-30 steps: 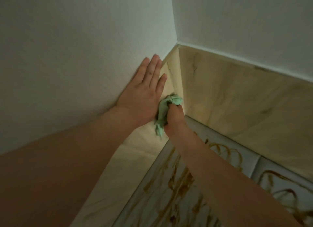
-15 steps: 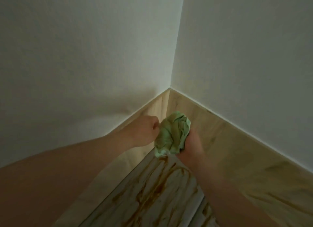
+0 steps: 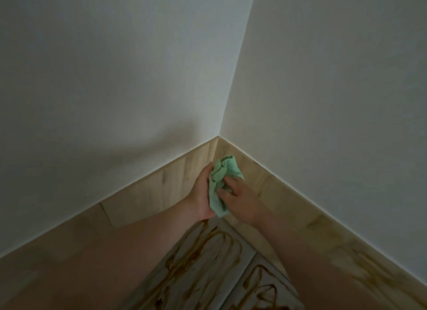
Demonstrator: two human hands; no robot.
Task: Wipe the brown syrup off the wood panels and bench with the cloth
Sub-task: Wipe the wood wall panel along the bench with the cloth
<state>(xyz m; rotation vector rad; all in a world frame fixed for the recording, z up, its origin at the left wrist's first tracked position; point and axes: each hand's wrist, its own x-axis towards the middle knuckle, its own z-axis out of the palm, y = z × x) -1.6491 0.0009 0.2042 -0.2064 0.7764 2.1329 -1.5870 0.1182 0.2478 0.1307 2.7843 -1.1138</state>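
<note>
Beneath white walls, perhaps smeared wood panels, brown-streaked bench.

**One head-worn, wide-angle view, looking forward and down into a room corner.**

The camera sits above and behind the person's forearms, which enter from the bottom edge. The left hand and right hand meet on the green cloth just below frame centre, near the lens. White walls fill the upper two thirds, the wood panels run as a V beneath them, and the streaked counter shows only at the bottom.
</note>
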